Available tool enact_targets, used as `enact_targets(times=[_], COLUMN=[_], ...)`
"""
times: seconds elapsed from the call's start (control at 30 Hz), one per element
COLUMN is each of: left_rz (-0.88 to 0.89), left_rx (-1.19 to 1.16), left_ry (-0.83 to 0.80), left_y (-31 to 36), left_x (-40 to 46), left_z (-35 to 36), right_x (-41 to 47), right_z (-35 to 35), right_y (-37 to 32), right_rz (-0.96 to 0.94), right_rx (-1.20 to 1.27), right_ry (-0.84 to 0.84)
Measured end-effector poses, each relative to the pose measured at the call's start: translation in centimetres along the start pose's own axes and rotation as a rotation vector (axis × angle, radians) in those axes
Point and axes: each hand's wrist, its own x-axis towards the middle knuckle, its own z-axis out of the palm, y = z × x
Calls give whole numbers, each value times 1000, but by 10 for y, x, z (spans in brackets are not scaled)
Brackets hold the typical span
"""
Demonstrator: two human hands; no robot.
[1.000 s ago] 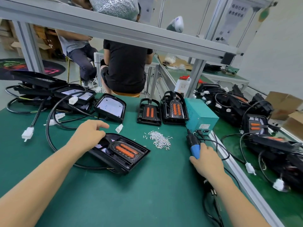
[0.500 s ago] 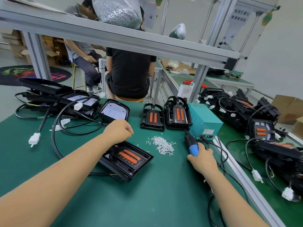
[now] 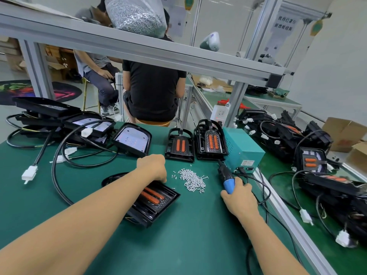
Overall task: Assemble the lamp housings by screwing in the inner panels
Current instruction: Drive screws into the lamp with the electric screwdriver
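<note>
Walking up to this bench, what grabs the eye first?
The bright orange strips in the black lamp housing under the left hand, mid-table. Beside it glitters a pile of small silver screws; the right hand grips a blue-handled electric screwdriver.

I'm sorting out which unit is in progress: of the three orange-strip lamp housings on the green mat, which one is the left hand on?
The nearest housing, lying tilted beside the screw pile; the left hand rests on its far edge. The other two stand untouched by the teal box.

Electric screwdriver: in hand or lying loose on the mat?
In hand. The right hand grips the blue screwdriver near the heap of screws; whether its tip rests on the green mat cannot be told.
</note>
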Motion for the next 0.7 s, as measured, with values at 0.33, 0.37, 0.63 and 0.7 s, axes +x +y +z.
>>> enact_targets(times=[0.33,0.37,0.63,0.7], left_rz=[58,75,161,171], left_rx=[72,92,-153,-407], left_ry=[-9,-26,60,122], left_y=[0,0,-3,-7], left_x=[3,2,-6,-10], left_z=[7,7,1,-3], right_x=[1,1,1,1], right_z=[3,3,1,0], right_y=[2,2,3,3], right_rz=[-23,-23,6,7], right_rx=[-6,-8,29,38], right_ry=[45,45,22,18])
